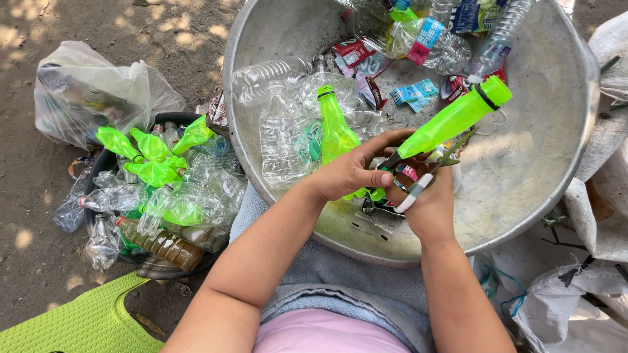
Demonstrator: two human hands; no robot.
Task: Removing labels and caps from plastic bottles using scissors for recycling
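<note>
Both our hands meet over the metal basin (556, 170): left hand (350, 173) fingers clamped around the green bottle (451, 121) pointing to two o'clock, right hand (428, 202) fingers wrapped on scissors (418, 180), which should cut steadily, away from fingertips.

The near right part of the metal basin (523, 189) is bare, leaving open room beside the right hand (428, 206). Across its far and left parts lie crushed clear bottles (281, 124), a green bottle (337, 134) and torn labels (415, 91), crowding any reach that way. To the left, a black tub (108, 160) heaped with bottles and a plastic bag (85, 91) block the ground. White sacks (602, 189) close in the right side.
</note>
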